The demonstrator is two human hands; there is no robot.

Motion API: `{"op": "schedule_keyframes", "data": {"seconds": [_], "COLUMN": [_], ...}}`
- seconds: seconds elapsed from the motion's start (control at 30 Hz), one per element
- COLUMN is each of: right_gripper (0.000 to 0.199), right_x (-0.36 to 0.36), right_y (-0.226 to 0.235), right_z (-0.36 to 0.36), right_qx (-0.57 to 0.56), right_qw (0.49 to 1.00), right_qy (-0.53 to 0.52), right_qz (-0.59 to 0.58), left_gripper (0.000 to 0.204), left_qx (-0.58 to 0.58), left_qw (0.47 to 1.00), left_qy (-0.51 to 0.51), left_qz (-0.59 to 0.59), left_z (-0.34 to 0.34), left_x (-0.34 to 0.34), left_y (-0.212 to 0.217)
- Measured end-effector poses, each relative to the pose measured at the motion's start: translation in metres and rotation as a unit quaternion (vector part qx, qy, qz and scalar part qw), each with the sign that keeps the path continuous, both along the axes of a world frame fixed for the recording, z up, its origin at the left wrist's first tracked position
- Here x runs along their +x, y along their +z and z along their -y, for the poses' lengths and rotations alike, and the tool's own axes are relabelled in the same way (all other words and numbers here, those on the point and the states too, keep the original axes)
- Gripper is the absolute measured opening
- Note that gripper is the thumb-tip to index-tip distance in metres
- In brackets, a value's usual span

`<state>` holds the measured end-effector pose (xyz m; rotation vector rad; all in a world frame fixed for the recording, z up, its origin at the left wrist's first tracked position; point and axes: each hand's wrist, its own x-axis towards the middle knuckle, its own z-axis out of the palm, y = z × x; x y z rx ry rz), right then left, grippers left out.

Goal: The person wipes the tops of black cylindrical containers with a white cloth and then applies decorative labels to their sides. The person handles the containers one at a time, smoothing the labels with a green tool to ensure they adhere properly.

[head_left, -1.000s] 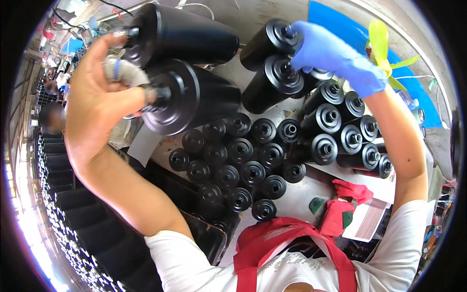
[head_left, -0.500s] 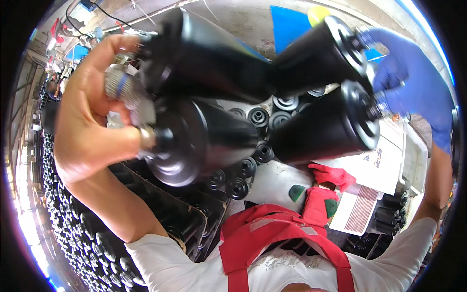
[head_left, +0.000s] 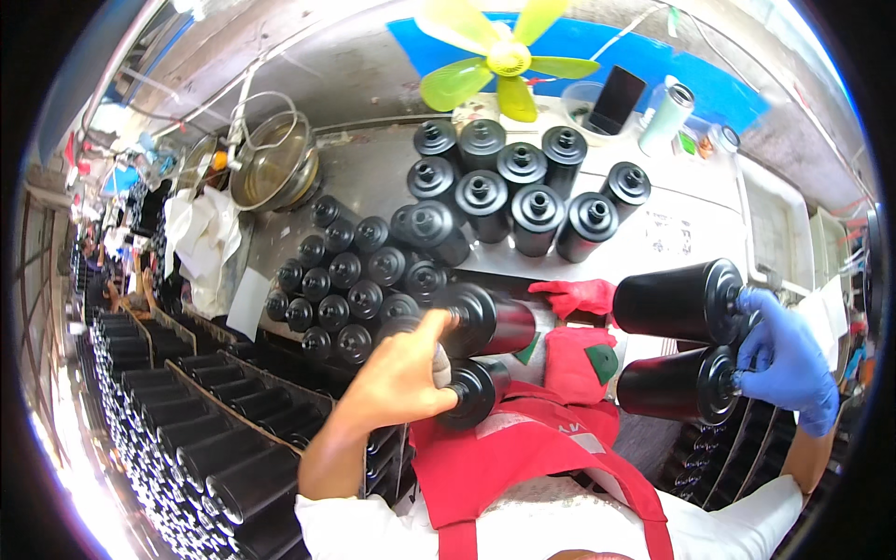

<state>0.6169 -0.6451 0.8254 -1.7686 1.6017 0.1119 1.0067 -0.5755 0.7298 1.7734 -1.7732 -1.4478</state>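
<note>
My bare left hand (head_left: 401, 373) grips two glossy black cylinders by the narrow necks at their ends. The upper black cylinder (head_left: 509, 322) and the lower black cylinder (head_left: 481, 392) both lie sideways, above the apron. My right hand (head_left: 789, 359), in a blue glove, holds two more by their necks. Its upper black cylinder (head_left: 667, 301) and lower black cylinder (head_left: 663, 385) point leftward, roughly parallel. Between the two pairs is a pair of red cloth pieces, the far red cloth (head_left: 574, 297) and the near red cloth (head_left: 571, 364), which has a green patch.
Black cylinders (head_left: 483, 194) stand upright on the white tabletop (head_left: 667, 224), with smaller-looking ones (head_left: 345, 271) packed to their left. A yellow-green fan (head_left: 509, 58), dark phone (head_left: 616, 101) and pale bottle (head_left: 667, 117) are behind. Metal bowls (head_left: 275, 168) sit back left; cylinder-filled crates (head_left: 233, 420) line the left.
Both hands have come down with their cylinders, away from the camera, and the two pairs have parted. More of the table, the fan and the standing cylinders now shows.
</note>
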Motion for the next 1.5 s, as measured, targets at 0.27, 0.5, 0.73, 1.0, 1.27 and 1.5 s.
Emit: {"op": "schedule_keyframes", "data": {"seconds": [0.27, 0.5, 0.73, 1.0, 1.27, 1.5], "right_gripper": [0.068, 0.068, 0.066, 0.063, 0.063, 0.06], "right_x": [-0.113, -0.197, -0.269, -0.291, -0.278, -0.241], "right_y": [-0.095, -0.153, -0.195, -0.153, -0.092, -0.109], "right_z": [-0.081, -0.136, -0.16, -0.108, 0.027, 0.159], "right_qx": [-0.007, 0.006, 0.015, -0.014, -0.073, -0.085], "right_qw": [0.982, 0.943, 0.903, 0.918, 0.986, 0.996], "right_qy": [-0.187, -0.33, -0.428, -0.395, -0.147, 0.028], "right_qz": [0.016, 0.035, -0.005, 0.025, 0.006, -0.012], "left_gripper": [0.071, 0.074, 0.078, 0.107, 0.11, 0.112], "left_qx": [0.017, 0.02, 0.05, 0.102, 0.066, 0.092], "left_qw": [0.981, 0.971, 0.982, 0.962, 0.982, 0.985], "left_qy": [0.033, 0.102, 0.135, 0.077, 0.026, 0.132], "left_qz": [0.19, 0.214, 0.123, 0.242, 0.174, 0.063], "left_z": [0.009, 0.017, 0.025, 0.038, 0.024, 0.023], "left_x": [-0.056, -0.061, -0.042, -0.047, -0.029, -0.054], "left_y": [-0.133, -0.188, -0.22, -0.202, -0.225, -0.187]}}
